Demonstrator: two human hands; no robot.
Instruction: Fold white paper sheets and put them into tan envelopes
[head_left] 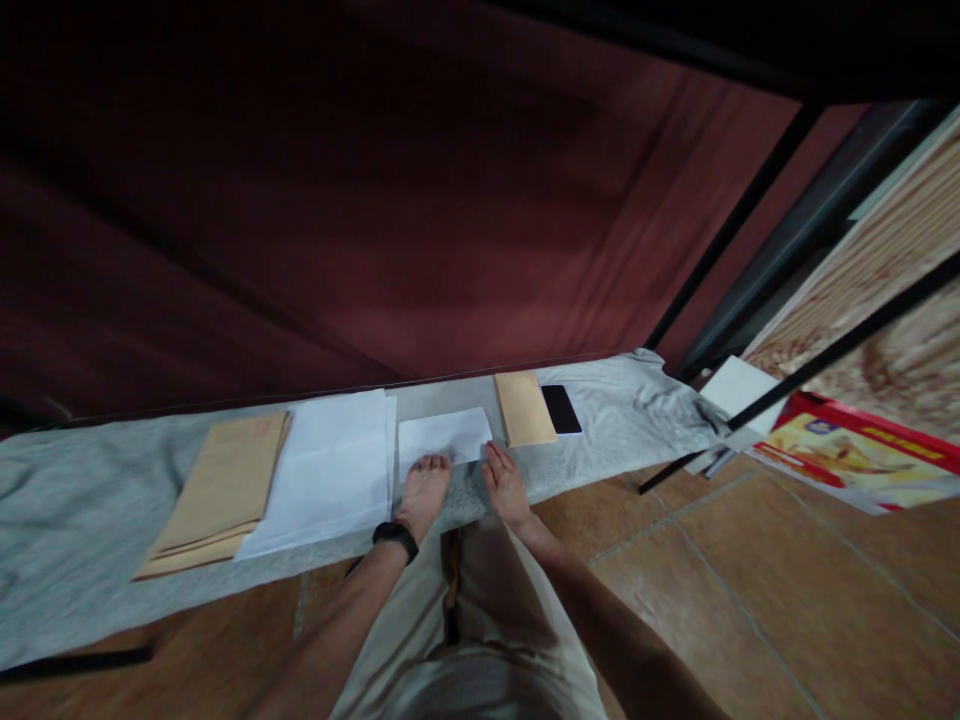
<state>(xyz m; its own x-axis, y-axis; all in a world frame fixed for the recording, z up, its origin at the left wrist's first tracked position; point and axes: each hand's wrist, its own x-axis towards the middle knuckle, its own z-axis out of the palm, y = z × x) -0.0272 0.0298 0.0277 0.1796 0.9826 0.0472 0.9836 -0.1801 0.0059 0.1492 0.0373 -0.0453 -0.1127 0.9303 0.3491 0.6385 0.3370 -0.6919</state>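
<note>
A white sheet of paper (448,434), seemingly folded, lies in front of me on the cloth-covered bench. Over its near left edge my left hand (426,488) is closed, fingers bent and pressed together on the paper; its thumb is hidden. My right hand (505,485) rests at the near right corner with fingers stretched out side by side, their tips touching the paper's edge. To the left is a stack of larger white sheets (330,460). Just right of the paper lies a small brown envelope (525,408).
Large brown envelopes (217,480) are stacked at the left. A dark phone (561,409) lies beside the small envelope. Grey cloth (622,420) covers the narrow bench, with a dark red curtain-like fabric (450,250) behind it. A red and yellow box (862,450) stands at right near black metal bars.
</note>
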